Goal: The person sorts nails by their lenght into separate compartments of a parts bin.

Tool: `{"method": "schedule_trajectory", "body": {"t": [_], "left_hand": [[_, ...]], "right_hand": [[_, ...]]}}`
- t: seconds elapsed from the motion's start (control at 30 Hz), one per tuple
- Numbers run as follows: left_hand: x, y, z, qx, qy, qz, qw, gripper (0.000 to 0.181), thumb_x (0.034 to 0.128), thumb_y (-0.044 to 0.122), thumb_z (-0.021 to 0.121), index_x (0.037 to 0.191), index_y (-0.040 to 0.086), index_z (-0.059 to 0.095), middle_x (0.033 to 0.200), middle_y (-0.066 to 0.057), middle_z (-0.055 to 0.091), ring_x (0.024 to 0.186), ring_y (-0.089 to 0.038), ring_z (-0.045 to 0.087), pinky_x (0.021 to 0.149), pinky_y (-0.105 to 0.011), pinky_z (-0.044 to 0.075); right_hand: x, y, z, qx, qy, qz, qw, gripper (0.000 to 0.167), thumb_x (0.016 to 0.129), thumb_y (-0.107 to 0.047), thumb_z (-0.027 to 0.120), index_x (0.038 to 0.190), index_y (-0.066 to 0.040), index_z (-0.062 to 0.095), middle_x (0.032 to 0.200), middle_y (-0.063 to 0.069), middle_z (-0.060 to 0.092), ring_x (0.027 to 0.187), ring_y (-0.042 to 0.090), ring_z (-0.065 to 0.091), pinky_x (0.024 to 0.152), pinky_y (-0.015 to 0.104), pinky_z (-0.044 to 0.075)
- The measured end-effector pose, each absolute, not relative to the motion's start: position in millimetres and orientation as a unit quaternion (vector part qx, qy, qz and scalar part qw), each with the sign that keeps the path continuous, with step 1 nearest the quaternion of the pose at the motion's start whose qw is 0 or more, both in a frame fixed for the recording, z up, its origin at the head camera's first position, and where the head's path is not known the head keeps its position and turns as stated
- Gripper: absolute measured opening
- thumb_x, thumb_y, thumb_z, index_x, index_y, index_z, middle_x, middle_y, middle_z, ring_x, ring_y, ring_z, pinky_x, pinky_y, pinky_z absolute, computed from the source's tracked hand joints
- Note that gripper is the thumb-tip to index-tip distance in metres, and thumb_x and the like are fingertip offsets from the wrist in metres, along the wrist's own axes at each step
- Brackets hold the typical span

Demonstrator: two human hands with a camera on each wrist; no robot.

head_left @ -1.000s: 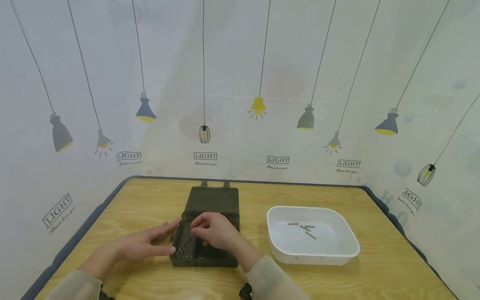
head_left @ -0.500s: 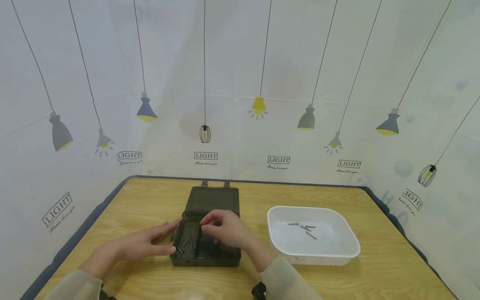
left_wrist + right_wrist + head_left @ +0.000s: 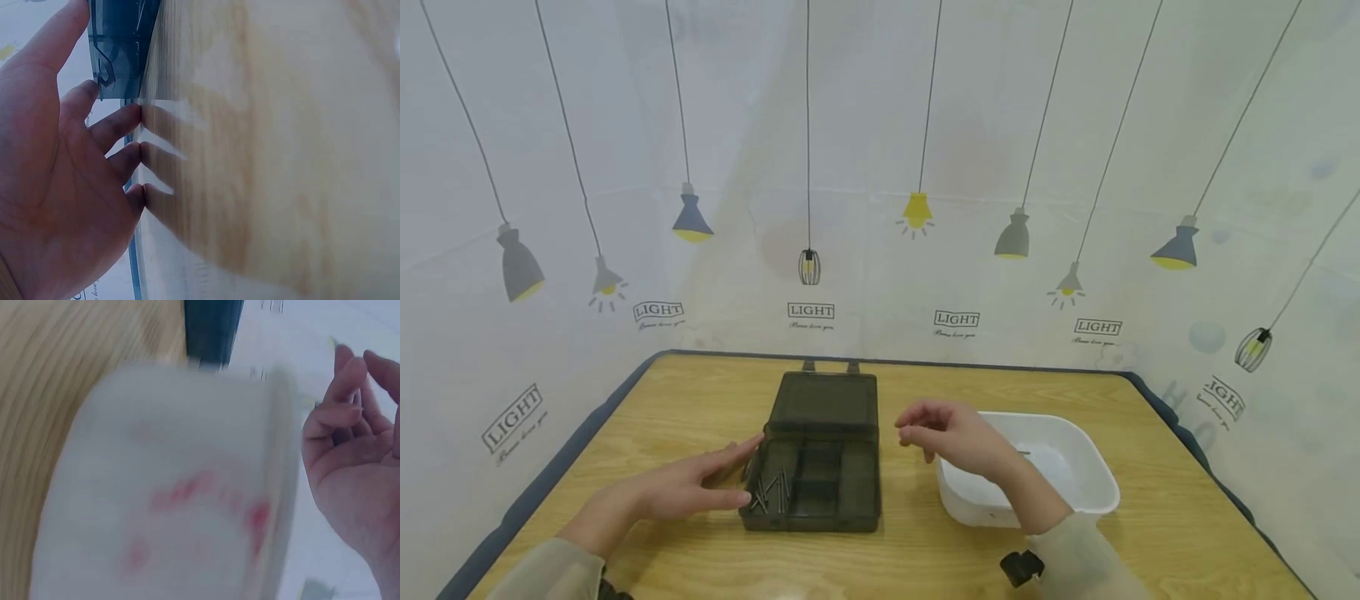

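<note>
A dark translucent compartment box (image 3: pixel 858 483) lies with its lid (image 3: pixel 824 400) folded back. Several thin metal screws (image 3: pixel 782 490) rest in its left compartment. Against the box's left side, my left hand (image 3: pixel 677 493) touches it with thumb and forefinger extended; in the left wrist view its other fingertips meet the wood. My right hand (image 3: pixel 958 435) hovers between the box and a white plastic tub (image 3: pixel 1084 503), partly over the tub's left rim. Its fingers are loosely bent, and the right wrist view shows nothing between thumb and forefinger. One screw (image 3: pixel 1025 453) shows in the tub; the hand hides the rest.
The wooden table (image 3: pixel 700 400) has a dark blue edge. Behind it hangs a pale cloth backdrop (image 3: pixel 880 275) printed with lamps. In the right wrist view the tub's outer wall (image 3: pixel 150 456) fills much of the frame, with reddish marks on it.
My right hand has left the box's inside and moved right to the tub's left rim, uncovering the middle and right compartments. The left hand and box have stayed in place.
</note>
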State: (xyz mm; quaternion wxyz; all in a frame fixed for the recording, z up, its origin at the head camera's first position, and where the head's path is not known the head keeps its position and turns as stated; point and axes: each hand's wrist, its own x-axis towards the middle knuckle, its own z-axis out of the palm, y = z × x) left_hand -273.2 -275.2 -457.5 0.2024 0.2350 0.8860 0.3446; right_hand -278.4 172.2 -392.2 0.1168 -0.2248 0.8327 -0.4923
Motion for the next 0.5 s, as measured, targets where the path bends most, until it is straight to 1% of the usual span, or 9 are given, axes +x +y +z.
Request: {"method": "schedule_trajectory", "body": {"t": [0.1, 0.23, 0.33, 0.4, 0.5], "left_hand": [[-274, -275, -456, 0.236, 0.886, 0.343, 0.203, 0.087, 0.1074, 0.051, 0.068, 0.178, 0.033, 0.019, 0.184, -0.012, 0.023, 0.169, -0.053, 0.009, 0.13, -0.078, 0.017], [-274, -276, -456, 0.233, 0.89, 0.338, 0.198, 0.087, 0.1069, 0.051, 0.069, 0.177, 0.035, 0.02, 0.183, -0.011, 0.024, 0.169, -0.053, 0.011, 0.129, -0.079, 0.017], [-273, -277, -456, 0.23, 0.893, 0.335, 0.193, 0.087, 0.1064, 0.052, 0.07, 0.177, 0.036, 0.021, 0.183, -0.012, 0.025, 0.168, -0.054, 0.013, 0.128, -0.08, 0.018], [-273, -276, -456, 0.23, 0.894, 0.334, 0.192, 0.087, 0.1062, 0.052, 0.07, 0.177, 0.036, 0.021, 0.183, -0.012, 0.025, 0.168, -0.055, 0.013, 0.128, -0.081, 0.018], [-272, -275, -456, 0.229, 0.894, 0.335, 0.193, 0.087, 0.1061, 0.052, 0.07, 0.177, 0.036, 0.021, 0.183, -0.012, 0.024, 0.168, -0.055, 0.013, 0.128, -0.081, 0.017]], "right_hand": [[-282, 206, -395, -0.204, 0.833, -0.497, 0.134, 0.025, 0.11, -0.03, 0.069, 0.125, -0.01, 0.074, 0.115, 0.013, 0.078, 0.081, 0.015, 0.065, 0.073, 0.032, 0.056], [-290, 241, -407, -0.187, 0.852, -0.461, 0.167, 0.024, 0.106, -0.029, 0.074, 0.123, -0.012, 0.075, 0.11, 0.008, 0.077, 0.086, 0.016, 0.065, 0.071, 0.029, 0.051], [-293, 255, -419, -0.187, 0.859, -0.435, 0.194, 0.021, 0.103, -0.023, 0.078, 0.12, -0.012, 0.077, 0.105, 0.004, 0.076, 0.089, 0.016, 0.065, 0.071, 0.029, 0.053], [-294, 260, -427, -0.191, 0.856, -0.43, 0.212, 0.021, 0.101, -0.017, 0.079, 0.12, -0.008, 0.077, 0.103, 0.003, 0.076, 0.089, 0.015, 0.065, 0.072, 0.028, 0.053], [-295, 264, -436, -0.188, 0.853, -0.428, 0.231, 0.023, 0.098, -0.013, 0.082, 0.119, -0.005, 0.078, 0.101, 0.002, 0.076, 0.09, 0.013, 0.064, 0.074, 0.025, 0.052]]}}
